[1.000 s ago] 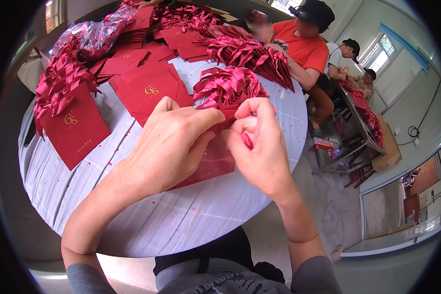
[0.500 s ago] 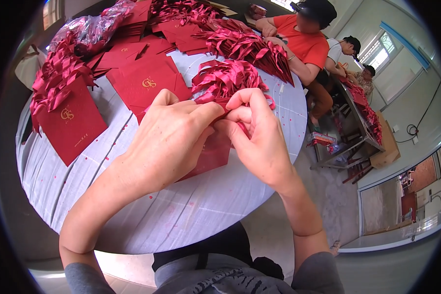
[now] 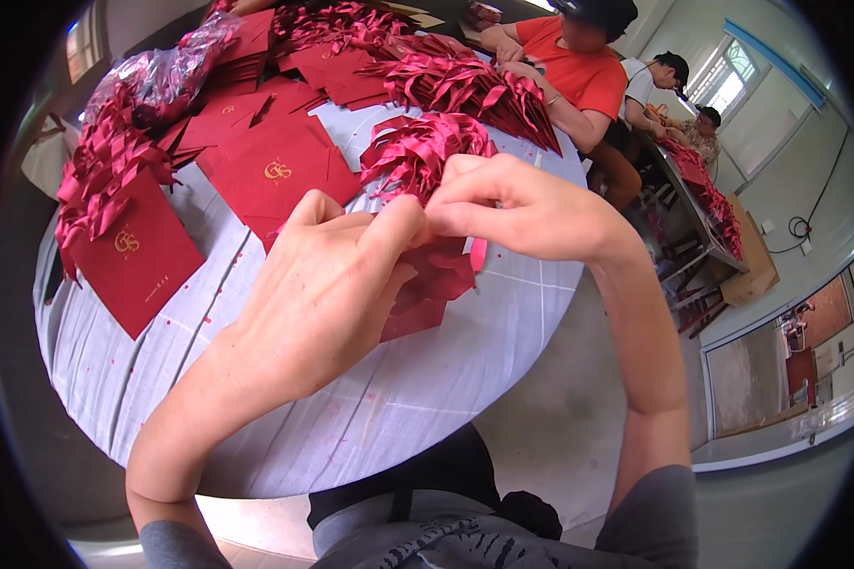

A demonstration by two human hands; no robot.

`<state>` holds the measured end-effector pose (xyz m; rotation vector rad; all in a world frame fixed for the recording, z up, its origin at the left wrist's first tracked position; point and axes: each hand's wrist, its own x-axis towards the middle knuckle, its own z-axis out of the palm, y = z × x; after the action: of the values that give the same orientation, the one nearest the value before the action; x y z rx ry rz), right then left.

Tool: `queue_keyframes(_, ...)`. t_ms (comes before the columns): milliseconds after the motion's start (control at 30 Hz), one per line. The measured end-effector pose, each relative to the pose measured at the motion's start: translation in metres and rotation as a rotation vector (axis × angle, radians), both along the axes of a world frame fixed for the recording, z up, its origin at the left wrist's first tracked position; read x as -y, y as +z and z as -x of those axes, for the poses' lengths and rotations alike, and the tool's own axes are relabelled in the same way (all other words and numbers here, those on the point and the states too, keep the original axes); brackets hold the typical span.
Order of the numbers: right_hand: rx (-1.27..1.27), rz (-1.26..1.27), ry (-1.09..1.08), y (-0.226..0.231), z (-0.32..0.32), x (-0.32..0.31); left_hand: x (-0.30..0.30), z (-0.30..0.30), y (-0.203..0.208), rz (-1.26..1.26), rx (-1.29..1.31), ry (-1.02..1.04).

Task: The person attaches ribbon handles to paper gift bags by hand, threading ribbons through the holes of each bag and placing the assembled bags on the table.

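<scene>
Over the near part of the round table, both my hands meet at the top edge of a red paper bag (image 3: 425, 296), which lies flat and is partly covered by my fingers. My left hand (image 3: 327, 275) is closed, with thumb and forefinger pinching the bag's upper edge. Fingertip to fingertip with it, my right hand (image 3: 512, 209) is closed in a pinch, and what sits between those fingers is hidden. A pink-red ribbon end (image 3: 478, 254) hangs just below the right hand. Behind them lies a bunch of ribboned bags (image 3: 417, 152).
A grey-white cloth covers the table (image 3: 285, 427). Flat red bags (image 3: 277, 171) with gold emblems and a ribboned stack (image 3: 135, 251) lie to the left, near a clear plastic bag (image 3: 162, 71). A person in an orange-red shirt (image 3: 579, 71) sits across; others work at a side table (image 3: 697, 218).
My right hand has turned, its wrist swinging outward to the right and its fingers now pointing left against my left fingertips. The left hand keeps its pinch. The view has shifted slightly.
</scene>
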<state>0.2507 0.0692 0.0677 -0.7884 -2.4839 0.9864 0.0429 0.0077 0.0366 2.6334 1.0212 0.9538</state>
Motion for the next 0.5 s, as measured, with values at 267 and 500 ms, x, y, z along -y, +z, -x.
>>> queue_keyframes(267,0.533,0.136,-0.043,0.035,0.024,-0.017,0.004,-0.008,-0.002,-0.181,0.030,0.047)
queue_keyframes(500,0.076,0.220,-0.133,0.007,0.018,-0.007,0.003,-0.012,-0.007,-0.130,0.101,0.032)
